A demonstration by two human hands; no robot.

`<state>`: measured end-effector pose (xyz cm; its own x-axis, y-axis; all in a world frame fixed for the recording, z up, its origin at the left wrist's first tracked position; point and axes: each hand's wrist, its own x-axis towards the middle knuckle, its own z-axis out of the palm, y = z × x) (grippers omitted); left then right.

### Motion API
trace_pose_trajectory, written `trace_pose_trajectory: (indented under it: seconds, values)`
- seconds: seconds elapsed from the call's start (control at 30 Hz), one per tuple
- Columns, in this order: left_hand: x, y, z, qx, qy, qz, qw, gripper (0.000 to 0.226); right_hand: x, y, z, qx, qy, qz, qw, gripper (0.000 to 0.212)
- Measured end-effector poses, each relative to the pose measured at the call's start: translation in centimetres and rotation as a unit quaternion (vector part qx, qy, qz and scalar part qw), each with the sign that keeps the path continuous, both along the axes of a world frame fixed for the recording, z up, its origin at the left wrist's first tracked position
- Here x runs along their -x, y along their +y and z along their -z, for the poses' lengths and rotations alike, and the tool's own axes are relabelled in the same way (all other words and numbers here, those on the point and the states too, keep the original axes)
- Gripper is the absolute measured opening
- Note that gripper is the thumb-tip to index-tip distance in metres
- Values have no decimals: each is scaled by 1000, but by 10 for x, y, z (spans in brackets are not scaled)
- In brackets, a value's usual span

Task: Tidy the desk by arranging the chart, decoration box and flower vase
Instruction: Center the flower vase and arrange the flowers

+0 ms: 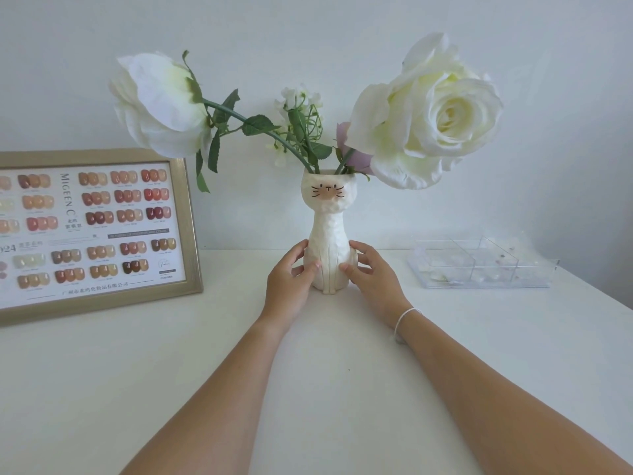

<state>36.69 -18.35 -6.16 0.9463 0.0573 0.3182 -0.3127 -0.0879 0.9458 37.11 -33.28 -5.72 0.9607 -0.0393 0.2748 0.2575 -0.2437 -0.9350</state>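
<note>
White ceramic cat-shaped flower vase (pixel 329 234), drawn whiskered face turned toward the viewer, long axis upright, standing mid-tabletop (pixel 308 371) near the far wall. Contents: large white artificial roses (pixel 442 111) leaning left and right. Left hand (pixel 289 279) and right hand (pixel 371 272) clasp its base from either side. Gold-framed nail colour chart (pixel 96 231) far left; clear compartmented decoration box (pixel 479 265) far right, both well apart.
</note>
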Motion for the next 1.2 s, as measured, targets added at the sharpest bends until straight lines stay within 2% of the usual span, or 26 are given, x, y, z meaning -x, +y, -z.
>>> trace_pose_trajectory:
  seconds: [0.3,0.5,0.8,0.97,1.2]
  values:
    - [1,1,0,0,4,-5,1000,42,2,1,1,-6,-2,0,1000,48]
    - [15,7,0,-5,20,-32,999,49,14,0,0,-15,-7,38,999,50]
    - [59,17,-8,50,25,-38,998,46,67,0,-3,-67,-9,58,996,47]
    - [76,28,-43,87,-10,-42,995,44,100,5,-31,-123,-75,55,988,55]
    - [89,32,-106,168,-77,-72,980,47,129,14,-86,-239,-188,58,951,71]
